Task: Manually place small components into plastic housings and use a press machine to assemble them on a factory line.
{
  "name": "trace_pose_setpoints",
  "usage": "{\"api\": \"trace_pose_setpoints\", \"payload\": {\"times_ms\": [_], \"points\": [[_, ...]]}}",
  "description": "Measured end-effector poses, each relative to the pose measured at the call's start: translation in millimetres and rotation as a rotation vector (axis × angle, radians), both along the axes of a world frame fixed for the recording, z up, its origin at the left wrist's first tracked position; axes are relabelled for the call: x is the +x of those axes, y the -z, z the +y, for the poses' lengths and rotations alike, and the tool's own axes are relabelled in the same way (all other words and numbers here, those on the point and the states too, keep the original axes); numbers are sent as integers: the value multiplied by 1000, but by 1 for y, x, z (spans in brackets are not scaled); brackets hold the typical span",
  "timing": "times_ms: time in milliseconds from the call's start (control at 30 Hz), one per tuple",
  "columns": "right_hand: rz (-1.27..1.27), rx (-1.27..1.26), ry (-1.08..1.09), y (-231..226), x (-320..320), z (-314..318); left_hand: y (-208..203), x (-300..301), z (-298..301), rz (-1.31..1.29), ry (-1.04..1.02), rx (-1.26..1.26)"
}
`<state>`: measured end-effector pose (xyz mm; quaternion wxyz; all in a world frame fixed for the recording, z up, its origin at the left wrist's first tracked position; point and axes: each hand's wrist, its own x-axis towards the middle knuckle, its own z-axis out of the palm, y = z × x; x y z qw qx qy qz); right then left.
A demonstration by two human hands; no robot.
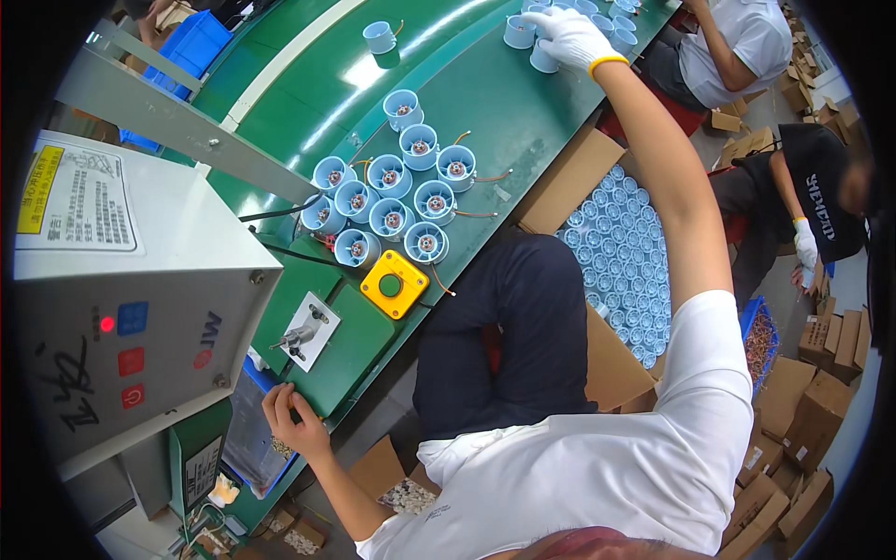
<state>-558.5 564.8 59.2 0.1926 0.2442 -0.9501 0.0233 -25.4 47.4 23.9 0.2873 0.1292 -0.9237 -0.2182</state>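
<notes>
My gloved right grip (574,39) reaches to the far end of the green counter (495,117), fingers extended over a group of blue cups (519,34); whether it clasps one or merely touches it, I cannot tell. My bare left grip (297,425) is loosely unclenched at the counter's near edge, fingers half curled, near a metal fixture (308,331). Between the two grips, a cluster of wired cups (418,147) stands beside a yellow button box (394,285), while a lone cup (380,37) stands on the belt (317,93). At my right, a carton (611,364) holds rows of blue cups.
</notes>
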Motion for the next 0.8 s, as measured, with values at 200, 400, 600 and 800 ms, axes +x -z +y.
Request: {"api": "trace_pose_setpoints", "payload": {"times_ms": [200,400,600,800], "points": [[-166,81,19,25,-46,19,3,-6,2,-3,15,5],[-243,25,-114,19,-12,-2,7,-2,-4,-1,40,-24],[-438,-118,-401,-11,97,-95,4,-5,-3,20,60,-16],[-404,-445,-382,-42,102,-100,5,-4,-6,25,47,7]]}}
